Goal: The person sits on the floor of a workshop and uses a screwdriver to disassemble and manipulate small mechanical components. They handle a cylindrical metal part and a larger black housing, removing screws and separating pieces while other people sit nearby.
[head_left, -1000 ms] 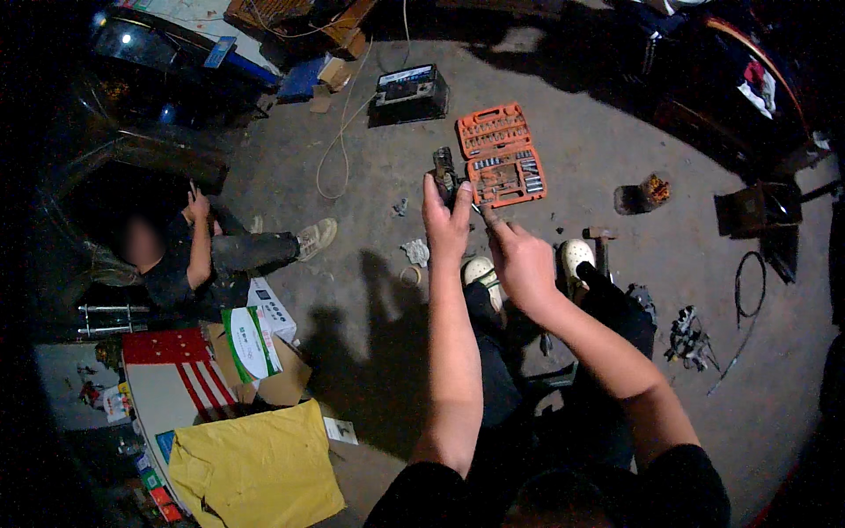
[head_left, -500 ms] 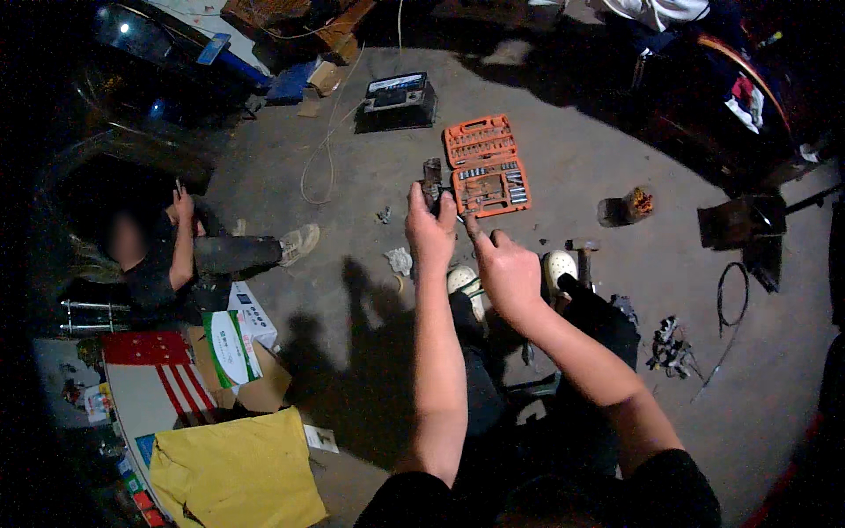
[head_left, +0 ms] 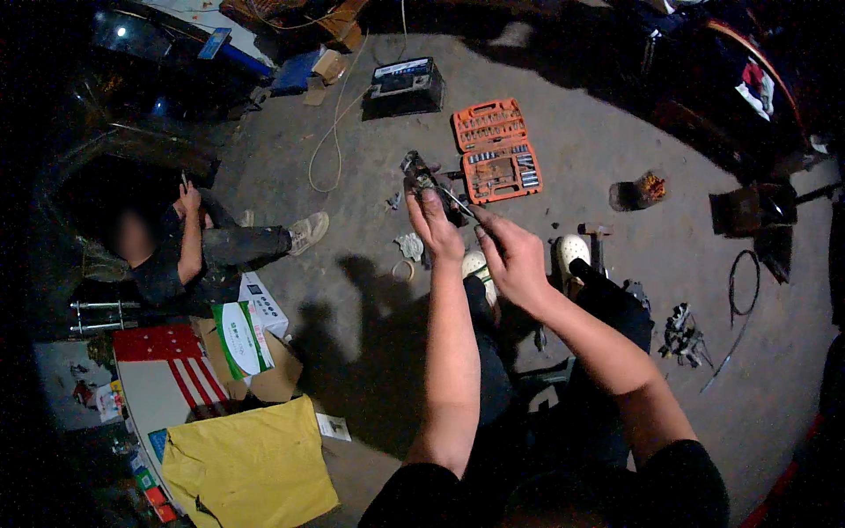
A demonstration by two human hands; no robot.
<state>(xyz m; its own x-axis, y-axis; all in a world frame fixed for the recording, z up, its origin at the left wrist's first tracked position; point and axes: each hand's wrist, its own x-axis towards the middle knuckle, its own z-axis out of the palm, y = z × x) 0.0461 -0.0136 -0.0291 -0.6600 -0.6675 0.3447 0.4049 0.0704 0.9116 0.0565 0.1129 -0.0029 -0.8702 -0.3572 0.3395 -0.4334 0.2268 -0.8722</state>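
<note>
My left hand (head_left: 437,231) is closed around a dark, grimy metal part (head_left: 415,167), whose top sticks up beyond my fingers. What kind of part it is I cannot make out. My right hand (head_left: 518,261) grips a slim tool with a bright metal shaft (head_left: 457,204), perhaps a screwdriver; its grip is covered by my fingers. The shaft slants up and left to the dark part, and its tip is lost against it. Just beyond my hands an orange socket set case (head_left: 493,192) lies open on the floor, with rows of sockets in it.
A car battery (head_left: 405,92) stands on the floor ahead. To the left a person (head_left: 189,242) sits near cardboard boxes (head_left: 280,370) and a yellow cloth (head_left: 251,458). On the right are a hammer (head_left: 596,231), a tangle of wires (head_left: 682,336), a looped cable (head_left: 745,282) and a can-like container (head_left: 650,188).
The dark part has tilted to the left in my left hand. My right hand has turned and shifted slightly right, so the bright shaft now shows. The whole view has shifted a little.
</note>
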